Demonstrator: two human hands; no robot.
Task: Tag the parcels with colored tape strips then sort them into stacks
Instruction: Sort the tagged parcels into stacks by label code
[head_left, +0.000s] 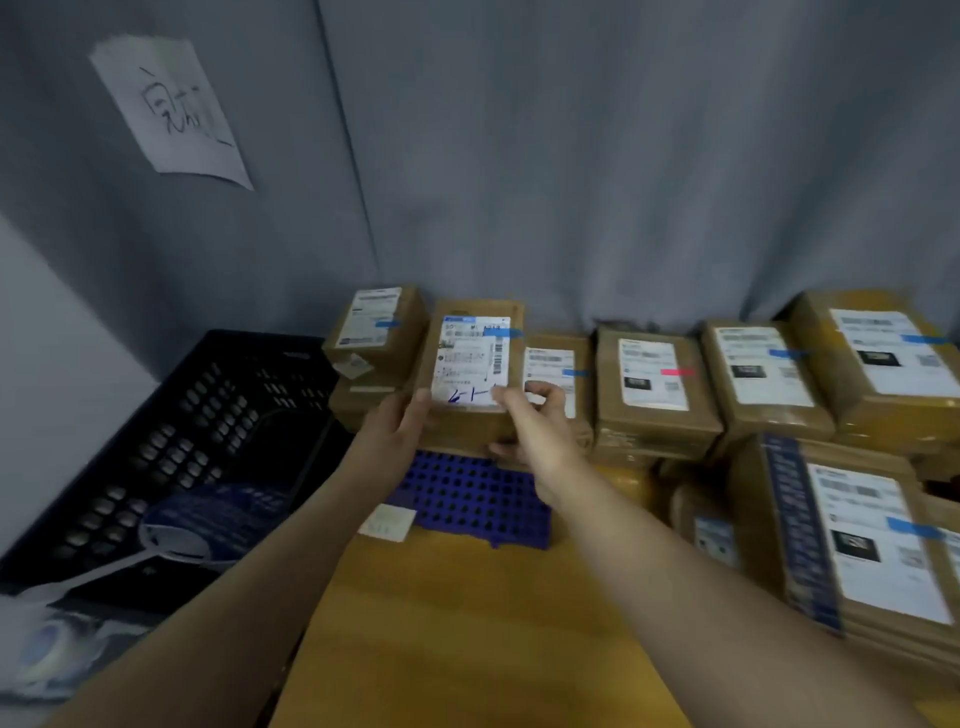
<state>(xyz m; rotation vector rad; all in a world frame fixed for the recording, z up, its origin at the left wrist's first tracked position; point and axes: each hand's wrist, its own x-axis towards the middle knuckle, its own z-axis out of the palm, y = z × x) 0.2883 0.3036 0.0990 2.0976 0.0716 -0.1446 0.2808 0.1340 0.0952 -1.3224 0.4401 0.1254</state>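
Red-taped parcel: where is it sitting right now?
Head view: the red-taped parcel sits right of centre, back row by the grey curtain, flanked by blue-taped parcels, right of the held parcel.

Around your work: curtain, crate, blue panel and a wooden bench

You face a grey curtain (623, 156) hanging in soft folds across the whole back, and a white sheet of paper (171, 109) with dark handwritten marks is fixed to it at your upper left, one lower corner curling away. To your left a black perforated crate (171, 441) stands tilted beside the yellow wooden bench (467, 623). A blue perforated panel (467, 499) lies flat on the bench, and a small pale slip (387, 522) rests at its near left corner. A plain white surface (47, 389) fills the far left edge
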